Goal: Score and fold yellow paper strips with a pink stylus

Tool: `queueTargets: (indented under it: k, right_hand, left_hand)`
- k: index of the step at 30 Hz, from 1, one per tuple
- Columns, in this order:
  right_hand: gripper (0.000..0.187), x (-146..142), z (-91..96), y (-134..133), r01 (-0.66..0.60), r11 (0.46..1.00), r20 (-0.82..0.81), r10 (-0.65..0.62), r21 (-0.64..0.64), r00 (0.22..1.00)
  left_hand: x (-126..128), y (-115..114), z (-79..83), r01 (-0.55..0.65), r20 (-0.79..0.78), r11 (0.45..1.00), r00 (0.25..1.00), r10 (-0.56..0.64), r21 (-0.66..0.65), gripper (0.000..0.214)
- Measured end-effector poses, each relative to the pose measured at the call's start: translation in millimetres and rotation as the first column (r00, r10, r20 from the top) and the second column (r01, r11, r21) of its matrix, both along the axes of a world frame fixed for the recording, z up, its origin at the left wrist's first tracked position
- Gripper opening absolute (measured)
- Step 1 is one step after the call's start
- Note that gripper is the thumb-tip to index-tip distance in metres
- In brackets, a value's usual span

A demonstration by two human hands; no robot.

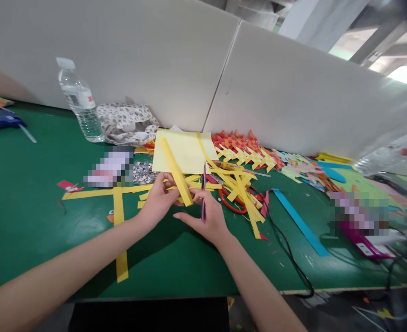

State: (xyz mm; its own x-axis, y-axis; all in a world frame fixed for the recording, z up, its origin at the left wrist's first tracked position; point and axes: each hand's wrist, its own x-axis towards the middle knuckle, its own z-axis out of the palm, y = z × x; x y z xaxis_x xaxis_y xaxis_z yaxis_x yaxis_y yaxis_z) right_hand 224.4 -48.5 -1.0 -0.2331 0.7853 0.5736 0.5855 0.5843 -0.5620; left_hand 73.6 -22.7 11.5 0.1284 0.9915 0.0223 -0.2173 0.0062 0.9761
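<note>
Both your hands work close together, fingers bent.
Your left arm [82, 260] comes in from 8 o'clock, left hand [158, 198] pinching; your right arm [255, 286] from 5 o'clock, right hand [210, 216] curled, thumb [188, 220] stretched toward 9 o'clock.

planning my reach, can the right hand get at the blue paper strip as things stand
Probably yes: the blue paper strip looks uncovered, to the right of the right hand. Yellow paper strips and a black cable lie low between, though the hand holds a purple pen-like tool.
</note>
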Motion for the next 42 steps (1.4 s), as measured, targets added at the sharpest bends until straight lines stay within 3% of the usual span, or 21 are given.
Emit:
queueTargets:
  k: [5, 10, 15, 19, 21, 24, 26, 29, 31, 33, 38, 42]
  right_hand:
    - [0.023, -0.5, -5.1, 0.3, -0.022, 0.999, -0.039, 0.023, 0.028, 0.999]
    - [0.024, 0.9, 0.1, -1.9, -0.05, 0.998, -0.172, 0.057, 0.045, 0.983]
    - [0.022, 2.3, 4.7, -1.1, -0.028, 0.999, -0.303, 0.013, -0.044, 0.953]
    - [0.025, 4.7, 4.1, 2.7, 0.011, 0.992, -0.464, -0.068, -0.123, 0.883]
    - [0.025, 5.8, 3.4, 4.8, 0.051, 0.99, -0.544, -0.116, -0.133, 0.831]
    - [0.024, 8.2, 2.5, 7.2, 0.144, 0.979, -0.575, -0.2, -0.141, 0.794]
    - [0.024, 10.4, 1.6, 8.2, 0.192, 0.971, -0.557, -0.237, -0.139, 0.796]
    - [0.021, 13.8, 0.0, 9.3, 0.26, 0.953, -0.464, -0.303, -0.156, 0.832]
    - [0.017, 15.1, -0.5, 9.7, 0.318, 0.934, -0.37, -0.357, -0.164, 0.857]
    - [0.015, 15.2, 0.0, 9.6, 0.365, 0.918, -0.3, -0.397, -0.157, 0.867]
    - [0.012, 13.7, 2.8, 8.0, 0.373, 0.915, -0.282, -0.403, -0.157, 0.871]
    - [0.009, 15.3, 2.2, 7.7, 0.349, 0.92, -0.316, -0.389, -0.178, 0.866]
  left_hand:
    - [-0.5, -5.1, 0.0, 0.003, 0.029, 1.0, 1.0, -0.003, -0.017, 0.033]
    - [-2.7, -3.4, -3.8, -0.032, -0.009, 0.999, 0.999, 0.032, -0.016, 0.035]
    - [-3.9, 1.0, -7.9, -0.079, -0.006, 0.997, 0.997, 0.079, 0.015, 0.044]
    - [-14.1, 13.3, -9.0, -0.203, -0.026, 0.97, 0.978, 0.208, 0.134, 0.051]
    - [-23.9, 18.9, -6.9, -0.273, -0.108, 0.936, 0.947, 0.302, 0.225, 0.058]
    - [-42.3, 23.3, -1.0, -0.383, -0.338, 0.818, 0.772, 0.539, 0.429, 0.068]
    - [-53.4, 24.3, 2.7, -0.308, -0.443, 0.73, 0.631, 0.637, 0.61, 0.069]
    - [-61.8, 23.9, 4.6, 0.039, -0.543, 0.606, 0.492, 0.681, 0.795, 0.06]
    - [-61.2, 22.5, 3.1, 0.304, -0.629, 0.553, 0.431, 0.647, 0.776, 0.05]
    - [-58.2, 20.9, 0.4, 0.48, -0.713, 0.533, 0.378, 0.591, 0.696, 0.043]
    - [-55.8, 22.1, -4.2, 0.595, -0.765, 0.511, 0.318, 0.56, 0.621, 0.033]
    - [-56.3, 23.2, -4.3, 0.671, -0.801, 0.473, 0.326, 0.502, 0.57, 0.039]
